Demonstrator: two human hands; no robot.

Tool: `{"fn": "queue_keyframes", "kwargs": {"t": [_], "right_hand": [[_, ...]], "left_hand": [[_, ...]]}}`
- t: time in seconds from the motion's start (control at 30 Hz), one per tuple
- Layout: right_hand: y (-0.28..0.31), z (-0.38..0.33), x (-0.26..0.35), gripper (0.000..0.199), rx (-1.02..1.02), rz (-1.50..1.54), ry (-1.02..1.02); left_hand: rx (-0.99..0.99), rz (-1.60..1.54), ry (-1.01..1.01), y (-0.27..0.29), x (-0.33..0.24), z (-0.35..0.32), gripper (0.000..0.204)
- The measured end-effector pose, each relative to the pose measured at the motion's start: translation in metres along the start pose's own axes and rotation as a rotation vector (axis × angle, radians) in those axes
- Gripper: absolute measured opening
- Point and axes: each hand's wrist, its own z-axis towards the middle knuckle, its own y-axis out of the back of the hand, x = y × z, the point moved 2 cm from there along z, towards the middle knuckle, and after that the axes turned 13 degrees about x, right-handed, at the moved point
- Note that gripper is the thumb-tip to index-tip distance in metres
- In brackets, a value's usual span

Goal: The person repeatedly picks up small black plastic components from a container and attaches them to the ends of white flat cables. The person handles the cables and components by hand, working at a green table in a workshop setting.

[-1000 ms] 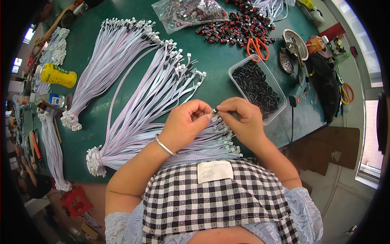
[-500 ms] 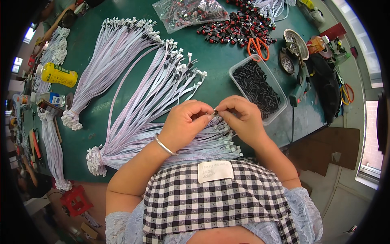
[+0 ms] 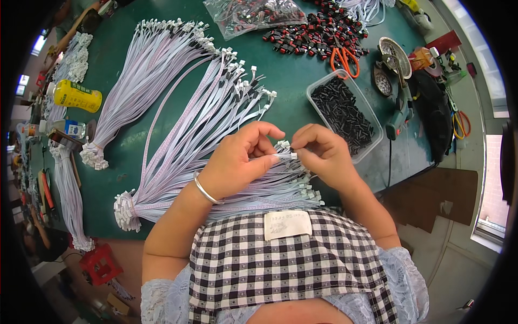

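Note:
My left hand point(image 3: 243, 159), a silver bangle at its wrist, has its index finger raised. Its thumb is pressed on a thin white flat cable point(image 3: 281, 155) that ends in a small white connector at my right fingertips. My right hand point(image 3: 322, 154) is closed in a pinch beside that connector; whatever is between its fingertips is too small to make out. Beneath both hands lies a fanned bundle of white flat cables point(image 3: 183, 191), with white connectors at both ends. Close to my right hand is a clear plastic box point(image 3: 379, 129) of short black tube-like pieces point(image 3: 345, 113).
Another cable bundle point(image 3: 145, 86) lies farther left, near a yellow bottle point(image 3: 78, 96). Red and black parts point(image 3: 318, 35) are heaped at the back beside orange-handled scissors point(image 3: 344, 62). A green hand tool point(image 3: 399, 116) with a cord and metal dishes point(image 3: 394, 56) sit at the right.
My left hand has drawn back slightly and its index finger has lifted off the pinch. My fingertips have parted, and a cable with its white connector now shows between my hands.

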Motion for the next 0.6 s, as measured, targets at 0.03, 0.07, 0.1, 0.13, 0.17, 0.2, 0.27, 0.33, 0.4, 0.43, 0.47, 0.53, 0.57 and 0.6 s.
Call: {"fn": "queue_keyframes", "kwargs": {"t": [0.03,0.07,0.1,0.13,0.17,0.2,0.27,0.33,0.4,0.43,0.47,0.53,0.57,0.6], "right_hand": [[0.0007,-0.0003,0.0014,0.014,-0.011,0.077,-0.016],[0.0015,0.0002,0.0014,0.013,0.029,0.018,0.004],[0.0033,0.0004,0.0006,0.013,0.066,-0.041,0.024],[0.0040,0.0004,0.0006,0.013,0.103,-0.101,0.044],[0.0039,-0.0001,0.0005,0.013,0.097,-0.079,0.026],[0.0026,-0.0006,0.0005,0.013,0.092,-0.056,0.010],[0.0013,-0.0019,0.0011,0.013,0.075,-0.001,-0.012],[0.0008,-0.0019,0.0033,0.013,0.056,0.066,-0.018],[-0.0005,-0.0025,0.0048,0.013,0.038,0.068,-0.001],[-0.0008,-0.0028,0.0052,0.013,0.029,0.069,0.006],[-0.0005,-0.0027,0.0052,0.013,0.022,0.061,0.012],[0.0001,-0.0029,0.0046,0.013,0.008,0.045,0.020],[0.0006,-0.0030,0.0045,0.013,0.008,0.022,0.028],[0.0010,-0.0031,0.0043,0.013,0.010,0.000,0.035]], "left_hand": [[-0.015,0.034,0.013,0.0010,-0.0010,-0.0005,0.031],[-0.004,0.038,0.021,0.0010,-0.0009,-0.0008,0.031],[0.011,0.041,0.030,0.0005,-0.0007,-0.0007,0.030],[0.026,0.045,0.038,-0.0001,-0.0005,-0.0005,0.029],[0.026,0.065,0.043,-0.0004,-0.0015,-0.0004,0.028],[0.026,0.087,0.049,-0.0004,-0.0033,-0.0005,0.026],[0.014,0.107,0.052,-0.0004,-0.0044,-0.0008,0.023],[-0.015,0.108,0.048,0.0000,-0.0060,-0.0021,0.019],[-0.032,0.140,0.017,-0.0006,-0.0043,-0.0022,0.019],[-0.040,0.155,0.001,-0.0009,-0.0036,-0.0021,0.018],[-0.038,0.166,0.022,-0.0012,-0.0050,-0.0021,0.018],[-0.035,0.184,0.064,-0.0027,-0.0085,-0.0024,0.017],[-0.049,0.224,0.033,-0.0033,-0.0081,-0.0018,0.016],[-0.064,0.264,0.003,-0.0041,-0.0067,-0.0015,0.016]]}}
